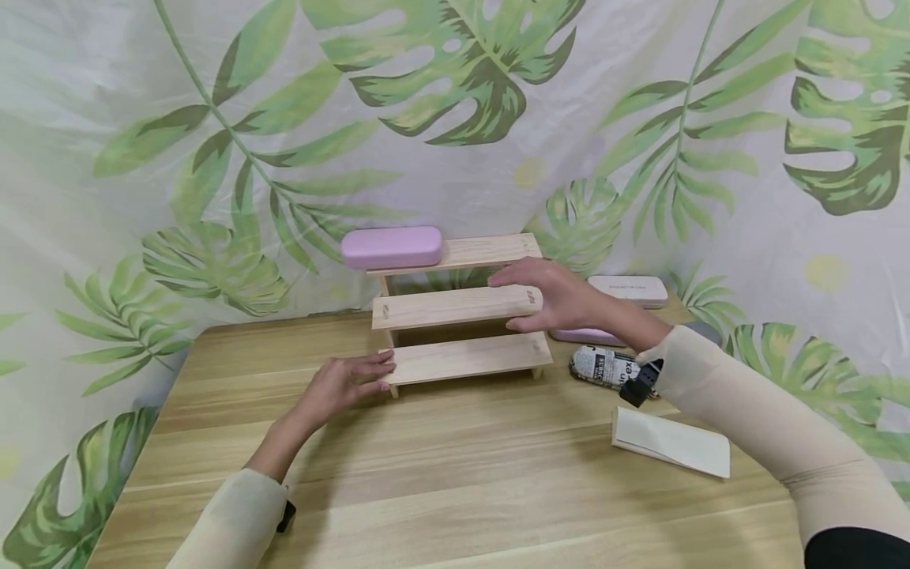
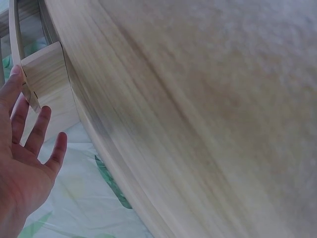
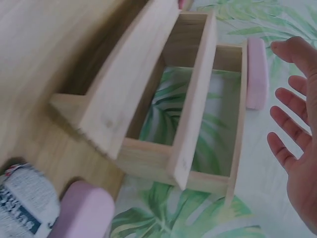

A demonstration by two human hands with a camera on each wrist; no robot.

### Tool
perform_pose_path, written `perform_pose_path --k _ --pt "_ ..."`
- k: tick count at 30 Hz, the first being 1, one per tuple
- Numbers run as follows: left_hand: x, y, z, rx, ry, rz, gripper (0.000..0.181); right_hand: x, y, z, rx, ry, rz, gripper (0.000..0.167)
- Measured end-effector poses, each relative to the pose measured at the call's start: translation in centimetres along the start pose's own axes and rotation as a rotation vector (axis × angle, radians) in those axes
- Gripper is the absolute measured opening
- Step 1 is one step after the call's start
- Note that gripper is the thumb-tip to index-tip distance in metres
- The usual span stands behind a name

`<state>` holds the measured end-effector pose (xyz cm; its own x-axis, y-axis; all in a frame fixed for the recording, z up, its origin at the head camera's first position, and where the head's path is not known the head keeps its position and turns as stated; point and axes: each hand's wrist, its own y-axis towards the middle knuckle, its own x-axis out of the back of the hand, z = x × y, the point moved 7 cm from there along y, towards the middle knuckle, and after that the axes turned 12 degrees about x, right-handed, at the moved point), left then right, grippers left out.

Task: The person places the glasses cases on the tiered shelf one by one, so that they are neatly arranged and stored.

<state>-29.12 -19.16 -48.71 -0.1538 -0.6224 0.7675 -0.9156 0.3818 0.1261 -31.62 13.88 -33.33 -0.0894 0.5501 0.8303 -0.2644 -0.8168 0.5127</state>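
Sleeves [image 1: 753,419] front a wooden shelf [image 1: 458,307] running left-to-right, left hand [image 1: 341,387] loosely touching it, right hand [image 1: 558,295] released.

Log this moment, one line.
left hand: touching bottom shelf, left end; right hand: near middle shelf, right end; lilac case: on top shelf

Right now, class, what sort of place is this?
Probably an indoor table workspace: a wood-grain table, a leaf-print backdrop behind it, and a three-tier wooden shelf holding a pink case.
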Motion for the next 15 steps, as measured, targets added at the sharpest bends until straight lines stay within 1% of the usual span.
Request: perform_pose_path --k 4,11,15 --pt "0.0 0.0 -0.1 -0.007 -0.011 0.004 0.037 0.0 -1.7 0.4 -0.016 -0.026 0.006 0.06" --pt "0.1 -0.1 -0.2 -0.019 -0.019 -0.001 0.038 0.3 -4.8 0.9 -0.032 -0.028 -0.013 0.06" --pt "0.1 -0.1 -0.2 -0.023 -0.018 -0.001 0.037 0.2 -6.6 0.9 -0.07 -0.031 0.0 0.058"
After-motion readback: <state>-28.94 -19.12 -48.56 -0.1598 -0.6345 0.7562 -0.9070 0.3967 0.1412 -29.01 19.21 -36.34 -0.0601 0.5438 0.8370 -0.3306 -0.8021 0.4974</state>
